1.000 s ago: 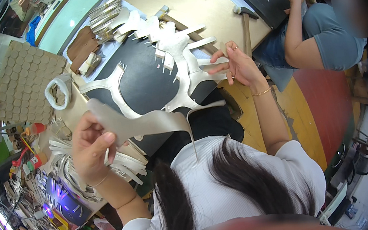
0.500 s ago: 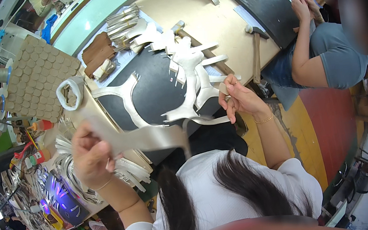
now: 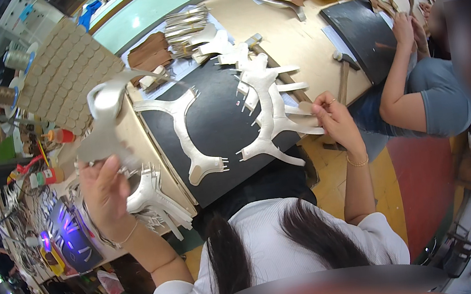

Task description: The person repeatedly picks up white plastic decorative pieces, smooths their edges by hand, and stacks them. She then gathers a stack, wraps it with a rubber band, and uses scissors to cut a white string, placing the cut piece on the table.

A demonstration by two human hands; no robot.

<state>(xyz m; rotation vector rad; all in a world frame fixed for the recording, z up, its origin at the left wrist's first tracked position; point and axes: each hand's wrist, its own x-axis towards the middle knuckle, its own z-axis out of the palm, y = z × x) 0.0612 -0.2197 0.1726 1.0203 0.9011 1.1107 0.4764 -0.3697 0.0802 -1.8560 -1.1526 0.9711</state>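
Observation:
My left hand (image 3: 104,192) grips a curved silver leather piece (image 3: 103,114), which is lifted over the table's left side and smeared by motion. My right hand (image 3: 337,123) pinches a small tan leather disc (image 3: 306,107) beside the ends of some silver strips. On the black mat (image 3: 215,132) lies a branched silver leather piece (image 3: 179,125) with a tan patch at its lower end. To its right, several similar silver pieces (image 3: 265,98) overlap in a row. More silver pieces (image 3: 155,197) are heaped on the table edge below my left hand.
A board of tan discs (image 3: 66,74) stands at the left, near thread spools (image 3: 17,59). Bundled silver strips (image 3: 185,27) and brown leather (image 3: 149,52) lie behind the mat. A hammer (image 3: 346,68) rests on the right, near a seated co-worker (image 3: 440,82).
My left hand has swung the silver piece from in front of me up and to the left, uncovering the mat. My right hand still pinches the tan disc. The view has shifted somewhat.

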